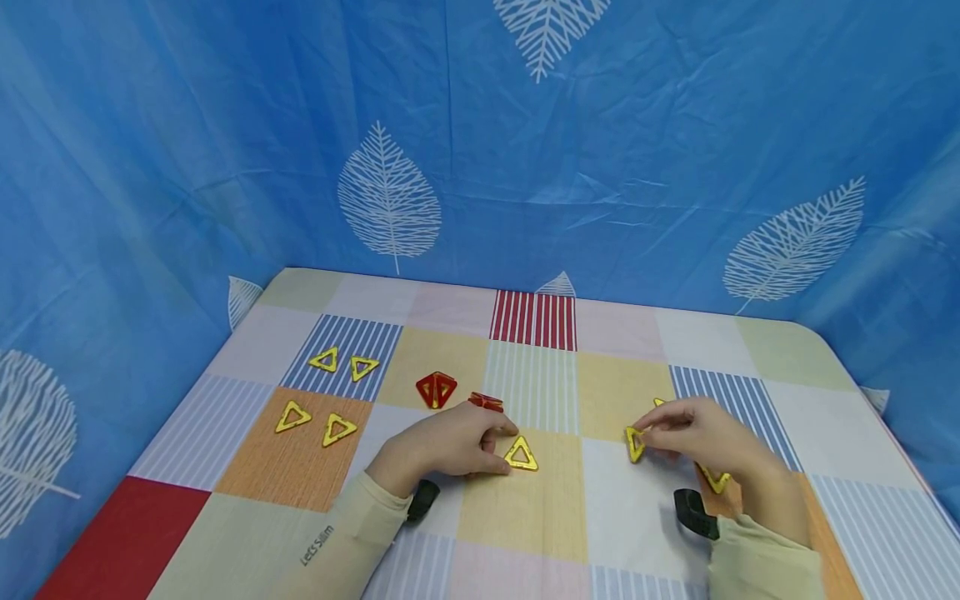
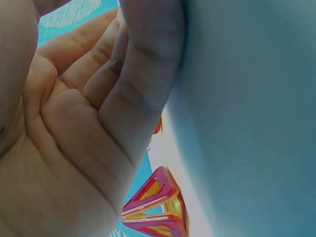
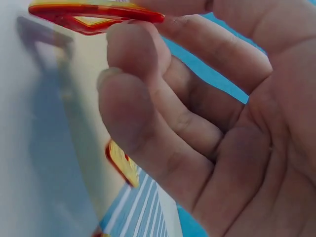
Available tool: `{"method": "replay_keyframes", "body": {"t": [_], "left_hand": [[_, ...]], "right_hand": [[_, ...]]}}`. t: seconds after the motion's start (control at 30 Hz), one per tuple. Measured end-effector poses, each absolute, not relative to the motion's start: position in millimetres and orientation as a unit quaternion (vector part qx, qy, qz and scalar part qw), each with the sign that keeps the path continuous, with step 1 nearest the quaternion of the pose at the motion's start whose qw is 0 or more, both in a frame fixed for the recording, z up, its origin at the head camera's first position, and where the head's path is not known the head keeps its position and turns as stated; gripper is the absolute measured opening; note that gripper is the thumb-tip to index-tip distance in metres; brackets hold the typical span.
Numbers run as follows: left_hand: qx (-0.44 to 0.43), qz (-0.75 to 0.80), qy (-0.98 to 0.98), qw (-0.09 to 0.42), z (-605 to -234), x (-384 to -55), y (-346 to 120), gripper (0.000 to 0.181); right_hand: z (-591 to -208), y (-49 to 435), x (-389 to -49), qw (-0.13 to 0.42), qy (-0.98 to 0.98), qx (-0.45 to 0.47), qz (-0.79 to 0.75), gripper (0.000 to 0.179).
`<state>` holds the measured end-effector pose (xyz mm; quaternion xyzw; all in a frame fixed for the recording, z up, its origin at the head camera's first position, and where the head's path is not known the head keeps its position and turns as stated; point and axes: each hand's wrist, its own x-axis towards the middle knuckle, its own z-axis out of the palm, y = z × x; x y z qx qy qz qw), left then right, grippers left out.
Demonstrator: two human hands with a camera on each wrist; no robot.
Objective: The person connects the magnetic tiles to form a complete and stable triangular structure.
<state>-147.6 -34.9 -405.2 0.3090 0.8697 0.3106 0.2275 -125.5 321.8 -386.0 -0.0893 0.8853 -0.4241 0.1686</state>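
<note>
My left hand rests low over the cloth, its thumb and index fingertips right at the left side of a yellow triangle tile lying flat. On the right, my right hand pinches another yellow triangle tile between thumb and fingers. The right wrist view shows this held tile edge-on at the top, with a red-looking rim. Behind the left hand sits a red folded triangle piece, partly hidden. A red pyramid-like piece stands further left; a red-and-yellow one shows beside the left palm.
Several loose yellow triangles lie at the left. Two more yellow tiles, one behind and one below the right hand, are partly covered by it. A patchwork cloth covers the table; a blue leaf-print curtain surrounds its back and sides.
</note>
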Motion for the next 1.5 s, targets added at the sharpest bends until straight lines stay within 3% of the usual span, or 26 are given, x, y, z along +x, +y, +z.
{"method": "replay_keyframes", "body": {"t": [0.17,0.7,1.5], "left_hand": [[0.311,0.311,0.869,0.227,-404.6,-148.3,-35.0,0.043],[0.312,0.291,0.878,0.218,-404.0,-149.2,-32.8,0.042],[0.339,0.279,0.873,0.211,-404.8,-151.6,-33.0,0.041]], "right_hand": [[-385.9,308.9,-128.9,0.166,0.886,-0.122,-0.415,0.017],[-395.4,293.2,-134.9,0.197,0.859,-0.108,-0.461,0.035],[-392.0,231.1,-139.9,0.21,0.84,-0.185,-0.464,0.028]]}}
